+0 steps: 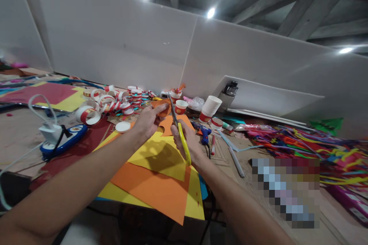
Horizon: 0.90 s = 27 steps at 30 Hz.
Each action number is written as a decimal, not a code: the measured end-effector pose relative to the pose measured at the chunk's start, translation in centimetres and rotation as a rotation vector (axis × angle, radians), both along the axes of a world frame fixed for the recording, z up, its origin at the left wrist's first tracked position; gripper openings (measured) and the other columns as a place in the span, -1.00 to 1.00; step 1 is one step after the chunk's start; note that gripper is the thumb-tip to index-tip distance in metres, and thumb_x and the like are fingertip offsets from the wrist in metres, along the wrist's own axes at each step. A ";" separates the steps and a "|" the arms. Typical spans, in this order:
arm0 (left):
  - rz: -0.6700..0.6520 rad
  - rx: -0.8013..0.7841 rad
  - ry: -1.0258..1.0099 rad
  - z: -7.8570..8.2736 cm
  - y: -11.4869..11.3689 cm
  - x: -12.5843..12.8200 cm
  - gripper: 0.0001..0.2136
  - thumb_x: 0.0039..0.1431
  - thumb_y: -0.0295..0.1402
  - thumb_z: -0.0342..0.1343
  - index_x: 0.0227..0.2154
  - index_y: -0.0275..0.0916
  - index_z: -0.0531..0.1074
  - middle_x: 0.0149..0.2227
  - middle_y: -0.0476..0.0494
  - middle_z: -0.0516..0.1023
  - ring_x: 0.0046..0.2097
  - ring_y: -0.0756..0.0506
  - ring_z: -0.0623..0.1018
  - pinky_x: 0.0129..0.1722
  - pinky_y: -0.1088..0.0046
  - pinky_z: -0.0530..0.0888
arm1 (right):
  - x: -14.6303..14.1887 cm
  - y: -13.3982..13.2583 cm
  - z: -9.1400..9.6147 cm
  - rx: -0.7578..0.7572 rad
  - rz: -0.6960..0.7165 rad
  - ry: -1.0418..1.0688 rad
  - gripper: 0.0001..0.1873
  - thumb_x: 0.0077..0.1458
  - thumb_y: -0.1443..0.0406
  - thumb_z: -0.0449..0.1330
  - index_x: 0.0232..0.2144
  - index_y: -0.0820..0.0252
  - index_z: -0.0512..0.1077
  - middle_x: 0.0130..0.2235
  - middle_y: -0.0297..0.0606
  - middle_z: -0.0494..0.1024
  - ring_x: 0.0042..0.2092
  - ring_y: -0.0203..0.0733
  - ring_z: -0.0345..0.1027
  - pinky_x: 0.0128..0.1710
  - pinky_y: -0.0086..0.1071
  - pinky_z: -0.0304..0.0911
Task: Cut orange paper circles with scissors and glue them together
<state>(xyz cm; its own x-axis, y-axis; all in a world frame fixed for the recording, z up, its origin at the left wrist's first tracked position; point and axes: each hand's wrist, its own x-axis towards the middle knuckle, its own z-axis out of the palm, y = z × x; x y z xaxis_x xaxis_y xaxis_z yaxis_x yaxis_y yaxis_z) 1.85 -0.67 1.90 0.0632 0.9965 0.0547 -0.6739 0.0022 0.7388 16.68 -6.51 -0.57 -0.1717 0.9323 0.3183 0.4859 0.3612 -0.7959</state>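
Observation:
My left hand [149, 120] pinches a small piece of orange paper [163, 108] between thumb and fingers. In my right hand [188, 141] is a pair of scissors [181, 134] with yellow handles, its blades pointing up and away beside the orange piece. Whether the blades touch the paper I cannot tell. Below both hands lie sheets of yellow paper [155, 153] and orange paper [155, 191], overlapping. Another orange sheet [184, 120] with a rounded notch rests near the scissors. Just beyond stands a paper cup [181, 106].
Cut cup rings [89, 115] and a blue power strip [64, 141] are at left. A stack of paper cups [211, 107], a bottle [228, 97] and a blue glue gun [205, 134] stand or lie right of centre. Colourful pipe cleaners [301, 145] cover the right. White panels [120, 42] rise behind.

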 end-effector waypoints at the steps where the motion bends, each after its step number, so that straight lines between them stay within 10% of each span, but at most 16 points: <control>1: -0.009 0.007 0.003 0.0 0.1 -0.1 -0.69 -0.32 -0.43 0.45 -0.48 -0.31 0.45 -0.57 0.08 0.49 -0.59 0.09 0.36 -0.62 0.57 0.27 | 0.1 0.0 0.0 0.008 0.000 0.000 -0.67 0.20 0.01 0.11 -0.39 0.12 0.22 -0.47 -0.43 0.25 -0.47 -0.34 0.11 -0.49 -0.47 0.04; 27: -0.115 -0.002 0.142 0.2 0.8 -1.2 -0.91 -0.13 -0.56 0.29 -0.48 -0.37 0.54 -0.49 -0.08 0.57 -0.47 0.04 0.51 -0.55 0.61 0.37 | 1.1 0.0 0.7 -0.005 0.054 -0.075 -0.69 0.22 0.01 0.07 -0.31 0.11 0.25 -0.47 -0.45 0.21 -0.47 -0.33 0.08 -0.49 -0.47 0.01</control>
<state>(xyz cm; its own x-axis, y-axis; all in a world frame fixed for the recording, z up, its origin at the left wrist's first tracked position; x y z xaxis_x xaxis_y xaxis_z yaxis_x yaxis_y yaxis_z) 0.62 0.17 2.12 0.1840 0.9823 0.0351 -0.5576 0.0749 0.8267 17.81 -6.50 0.13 -0.2453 0.9226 0.2976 0.5242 0.3845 -0.7599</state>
